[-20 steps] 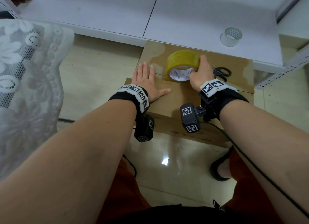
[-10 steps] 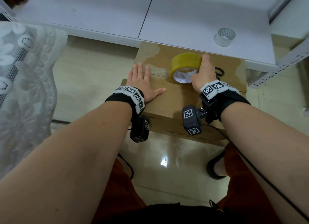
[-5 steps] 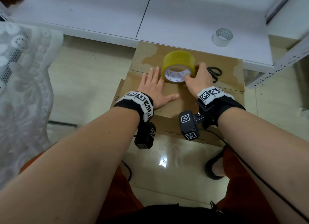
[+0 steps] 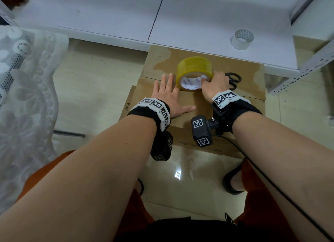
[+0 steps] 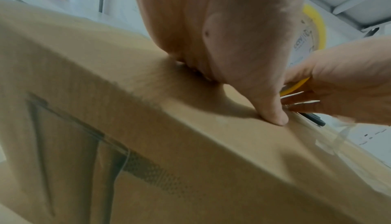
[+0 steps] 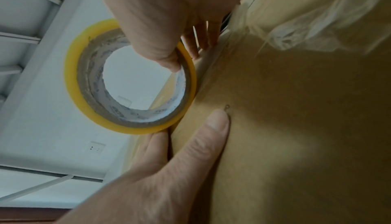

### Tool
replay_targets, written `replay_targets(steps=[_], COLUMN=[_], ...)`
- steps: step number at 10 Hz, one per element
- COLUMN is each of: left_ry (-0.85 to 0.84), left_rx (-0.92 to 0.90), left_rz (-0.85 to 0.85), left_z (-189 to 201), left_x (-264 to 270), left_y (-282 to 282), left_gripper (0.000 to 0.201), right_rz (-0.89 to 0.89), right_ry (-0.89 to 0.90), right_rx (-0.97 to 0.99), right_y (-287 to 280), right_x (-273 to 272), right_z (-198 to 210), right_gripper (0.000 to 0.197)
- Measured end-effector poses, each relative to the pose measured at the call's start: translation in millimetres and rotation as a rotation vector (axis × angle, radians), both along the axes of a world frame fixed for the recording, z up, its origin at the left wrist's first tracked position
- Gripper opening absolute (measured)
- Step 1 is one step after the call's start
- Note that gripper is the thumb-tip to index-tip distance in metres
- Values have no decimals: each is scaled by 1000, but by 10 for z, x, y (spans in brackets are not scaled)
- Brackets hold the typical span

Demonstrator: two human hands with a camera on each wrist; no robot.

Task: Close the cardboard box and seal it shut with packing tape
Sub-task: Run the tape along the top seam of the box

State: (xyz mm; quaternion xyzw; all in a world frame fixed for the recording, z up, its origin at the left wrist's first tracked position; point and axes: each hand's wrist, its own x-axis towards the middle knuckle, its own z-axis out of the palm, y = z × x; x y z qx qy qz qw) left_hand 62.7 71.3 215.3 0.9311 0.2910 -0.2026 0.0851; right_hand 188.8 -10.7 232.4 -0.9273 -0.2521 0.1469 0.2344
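The brown cardboard box stands on the floor with both top flaps down. A yellow packing tape roll stands on edge over the middle seam. My right hand grips the roll from the right, with the thumb hooked inside the core. My left hand lies flat on the near flap just left of the roll, fingers straight and thumb pressed on the cardboard. In the right wrist view the left hand's fingers touch the bottom of the roll. Old clear tape clings to the box.
Black scissors lie on the far flap behind my right hand. A clear tape roll sits on the white table beyond the box. A white lace cloth hangs at the left. Glossy tiled floor surrounds the box.
My left hand has slid right along the near flap until its fingers meet the roll. My right hand has shifted its hold, the thumb now inside the core.
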Motion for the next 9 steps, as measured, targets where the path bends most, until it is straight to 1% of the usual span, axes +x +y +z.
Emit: replay_targets(steps=[1, 2, 4, 6, 9], left_ry=[1, -7, -8, -22, -28], left_rx=[-11, -20, -32, -46, -38], left_rz=[12, 19, 29, 33, 36], left_z=[-6, -21, -17, -30, -64], left_x=[7, 17, 18, 16, 23], left_y=[5, -1, 14, 13, 20], left_gripper=[110, 113, 114, 115, 115], right_rz=[-57, -90, -100, -87, -99], right_ry=[30, 39, 66, 85, 61], right_rx=[78, 99, 163, 188, 185], right_y=[-34, -75, -105, -142, -279], right_x=[17, 44, 29, 13, 92], right_z=[-6, -7, 4, 62, 105], right_gripper=[29, 27, 27, 28, 28])
